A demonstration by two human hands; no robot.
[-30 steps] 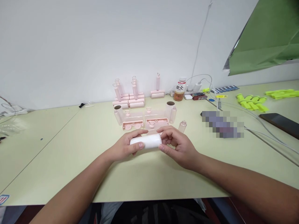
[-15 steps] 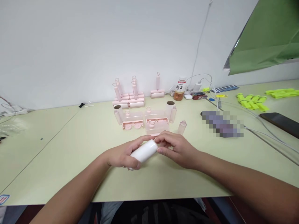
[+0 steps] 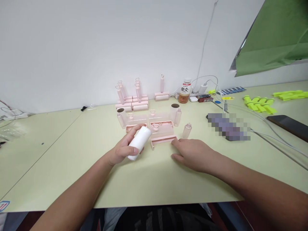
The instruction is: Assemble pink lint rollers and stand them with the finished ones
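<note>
My left hand [image 3: 121,149] grips a white paper roll [image 3: 139,142], tilted with its far end raised. My right hand [image 3: 192,153] lies flat on the pale green table [image 3: 72,154] with fingers apart, its fingertips touching the right end of a pink roller frame [image 3: 163,140] that lies on the table. Just behind the frame sit pink trays with small parts [image 3: 161,125], clear tube covers [image 3: 178,117] and a small clear bottle-shaped piece [image 3: 187,130].
Assembled pink lint rollers [image 3: 134,102] stand by the wall. A drink bottle [image 3: 184,91], chargers and cables [image 3: 264,125] lie at the back right. Yellow-green parts [image 3: 258,104], a dark phone [image 3: 287,125] and a green sheet [image 3: 274,35] are at right.
My right hand let go of the white roll and moved down to the pink frame. My left hand lifted the roll and tilted it upward to the left.
</note>
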